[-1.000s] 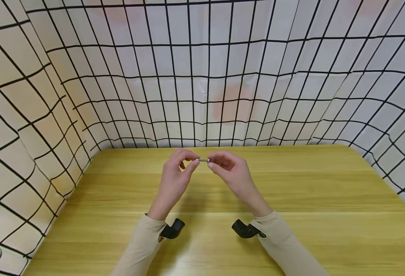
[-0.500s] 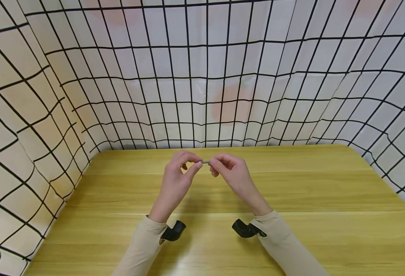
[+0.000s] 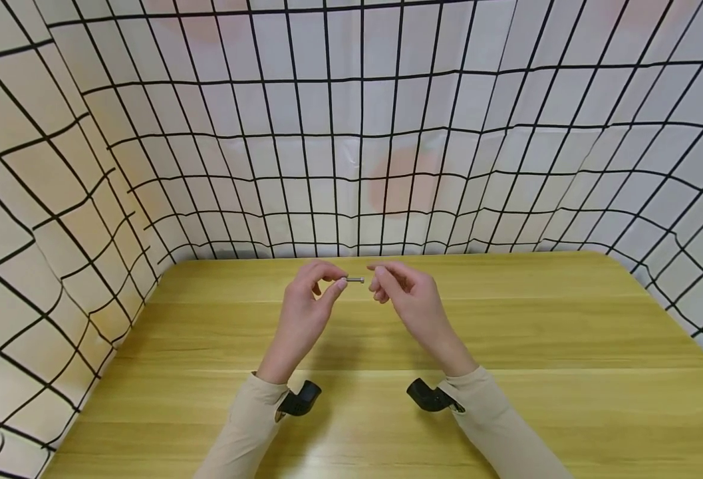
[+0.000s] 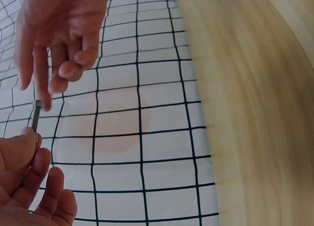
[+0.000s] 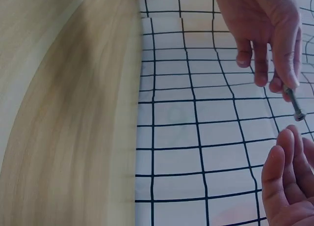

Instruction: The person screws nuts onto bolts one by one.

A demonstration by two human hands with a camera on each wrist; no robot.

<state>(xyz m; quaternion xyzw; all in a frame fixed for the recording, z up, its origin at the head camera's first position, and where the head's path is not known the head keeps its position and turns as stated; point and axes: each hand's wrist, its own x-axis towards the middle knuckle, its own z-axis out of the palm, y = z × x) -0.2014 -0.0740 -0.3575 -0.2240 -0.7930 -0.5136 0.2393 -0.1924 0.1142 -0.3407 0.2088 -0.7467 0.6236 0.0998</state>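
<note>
My left hand (image 3: 304,299) pinches a small metal bolt (image 3: 356,279) between thumb and index finger, above the far part of the table. The bolt points sideways toward my right hand (image 3: 410,293), its wider end outward. In the left wrist view the threaded shank (image 4: 35,120) shows below that wider end; the other end is hidden by the fingertips. My right hand holds nothing, its loosely bent fingers just beyond the bolt's wider end. In the right wrist view its fingertips (image 5: 287,137) lie apart from the bolt (image 5: 296,105).
A wooden table (image 3: 537,332) spreads under both hands. White cloth with a black grid (image 3: 351,159) rises behind the far edge and at both sides. A black wrist camera (image 3: 300,398) juts from the left sleeve, and another black camera (image 3: 429,395) from the right one.
The right thumb and fingers, at the bolt's right end half a second ago, have come off it and moved slightly right, uncovering the wider end. The left hand keeps its pinch, nearly still.
</note>
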